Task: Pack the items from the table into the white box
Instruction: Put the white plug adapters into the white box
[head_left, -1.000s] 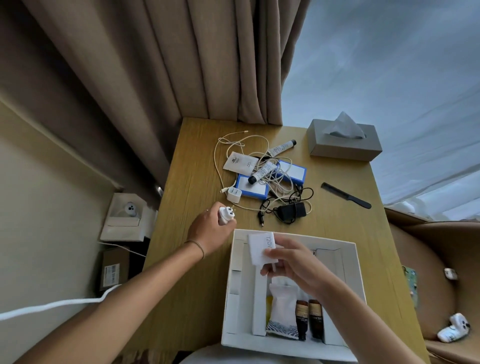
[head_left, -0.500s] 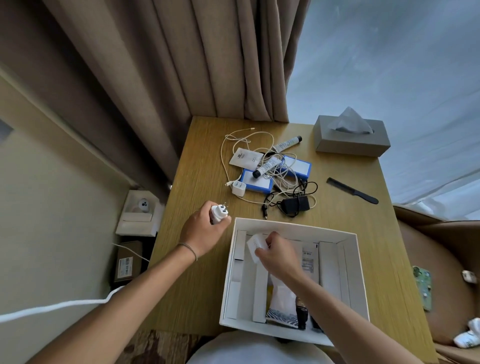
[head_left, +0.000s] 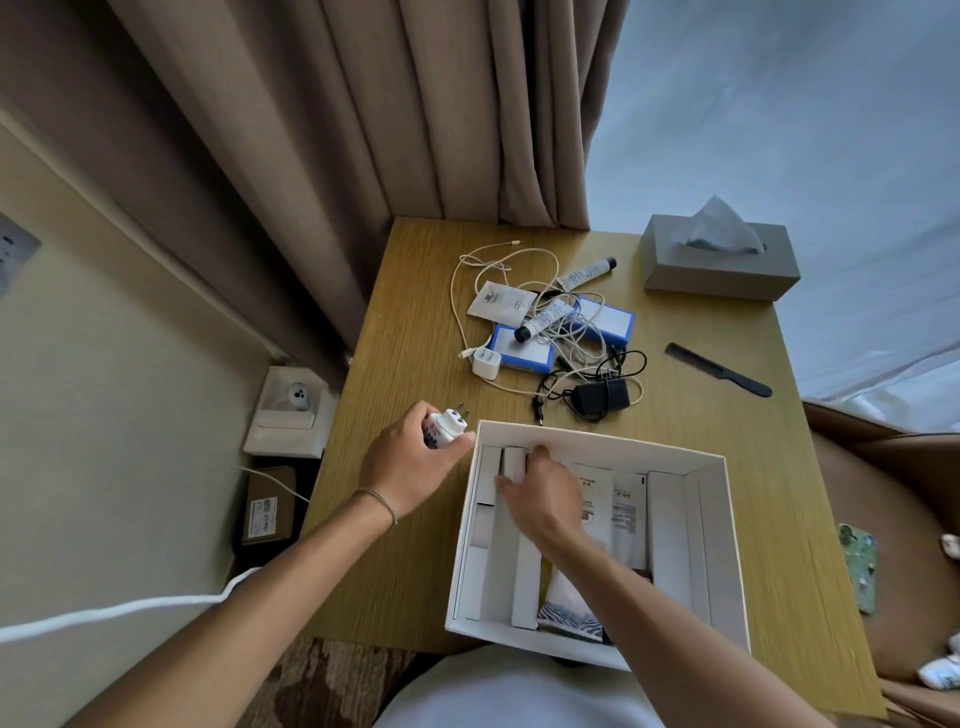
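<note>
- The white box (head_left: 717, 519) sits at the near edge of the table (head_left: 405, 322), open top up, with card dividers splitting it into long slots.
- Right hand (head_left: 545, 499) is down inside the box at the far left slots, fingers curled at a white divider or card there; whether it grips anything I cannot tell, the fingers hide it.
- Already in the box: 2 flat white packets (head_left: 610, 501) lying in the middle, and a striped pouch (head_left: 566, 610) at the near end. Something dark sits beside the pouch, mostly hidden by the forearm.
- Left hand (head_left: 410, 462) hovers just outside the box's left wall, fingers wrapped round a white plug adapter (head_left: 447, 428), its pins pointing up and away.
- So the job looks partway through: a few things packed, plenty left.
- Left on the table: a white charger cube (head_left: 485, 362) with its pale cable (head_left: 462, 296), 2 blue-edged boxes (head_left: 524, 353), 2 small tubes (head_left: 545, 317), a white sachet (head_left: 501, 301), a black power adapter (head_left: 600, 397) with its cord, all tangled in 1 heap.
- Well apart to the right lies a black comb (head_left: 717, 369).
- The grey tissue box (head_left: 719, 265) stands at the far right corner.
</note>
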